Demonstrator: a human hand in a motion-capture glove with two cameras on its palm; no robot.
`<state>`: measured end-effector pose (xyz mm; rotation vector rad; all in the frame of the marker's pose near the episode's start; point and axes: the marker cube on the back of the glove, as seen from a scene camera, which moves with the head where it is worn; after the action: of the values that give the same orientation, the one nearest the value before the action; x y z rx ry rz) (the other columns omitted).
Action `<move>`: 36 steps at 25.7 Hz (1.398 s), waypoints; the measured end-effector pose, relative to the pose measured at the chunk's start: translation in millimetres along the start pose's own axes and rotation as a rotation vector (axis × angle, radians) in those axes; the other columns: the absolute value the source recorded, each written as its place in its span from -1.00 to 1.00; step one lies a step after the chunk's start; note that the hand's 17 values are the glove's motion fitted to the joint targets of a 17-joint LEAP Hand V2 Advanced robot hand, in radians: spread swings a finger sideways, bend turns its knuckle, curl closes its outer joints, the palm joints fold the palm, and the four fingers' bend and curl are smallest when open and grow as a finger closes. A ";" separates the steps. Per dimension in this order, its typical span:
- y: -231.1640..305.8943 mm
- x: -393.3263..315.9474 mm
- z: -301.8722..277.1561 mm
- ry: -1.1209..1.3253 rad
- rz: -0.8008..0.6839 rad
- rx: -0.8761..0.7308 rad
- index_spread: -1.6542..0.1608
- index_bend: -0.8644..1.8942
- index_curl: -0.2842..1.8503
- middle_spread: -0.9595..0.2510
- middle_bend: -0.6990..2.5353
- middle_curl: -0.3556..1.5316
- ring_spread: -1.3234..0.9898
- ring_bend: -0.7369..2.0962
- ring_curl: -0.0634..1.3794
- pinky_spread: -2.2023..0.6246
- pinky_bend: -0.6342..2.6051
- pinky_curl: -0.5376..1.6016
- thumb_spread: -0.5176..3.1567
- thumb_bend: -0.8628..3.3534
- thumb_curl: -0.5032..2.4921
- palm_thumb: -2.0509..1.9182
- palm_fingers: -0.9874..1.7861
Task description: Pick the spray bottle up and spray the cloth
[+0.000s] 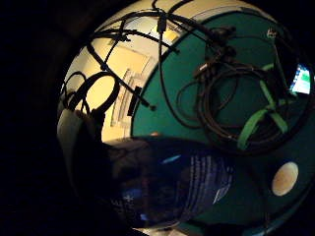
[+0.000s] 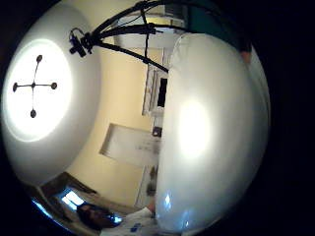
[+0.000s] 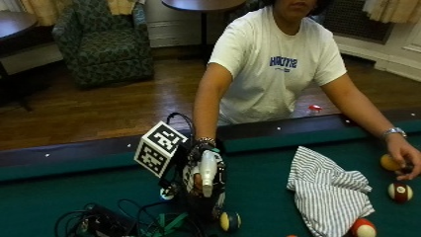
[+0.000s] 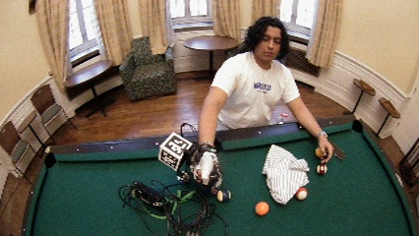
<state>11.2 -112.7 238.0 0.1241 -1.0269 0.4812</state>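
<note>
Spray bottle (image 3: 208,173) held upright above the green worktop (image 3: 263,173).
Gloved right hand (image 3: 197,170), grip wrapped around it; striped cloth (image 3: 329,192) lies apart.

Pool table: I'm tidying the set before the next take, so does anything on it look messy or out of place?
Yes. The striped cloth lies crumpled on the felt, not spread flat, with pool balls scattered beside it. A tangle of black cables sprawls near the gloved right hand, which holds the spray bottle. Nothing looks spilled or broken.
</note>
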 end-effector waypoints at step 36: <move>17.2 -182.9 -100.8 -0.073 -0.424 -0.219 0.52 -0.17 -0.23 0.23 -0.15 -0.04 -0.05 0.03 -0.28 0.33 -0.32 -0.12 -0.33 -0.60 -0.21 0.49 0.73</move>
<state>5.9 -124.9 28.9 0.1598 -1.0826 -0.0222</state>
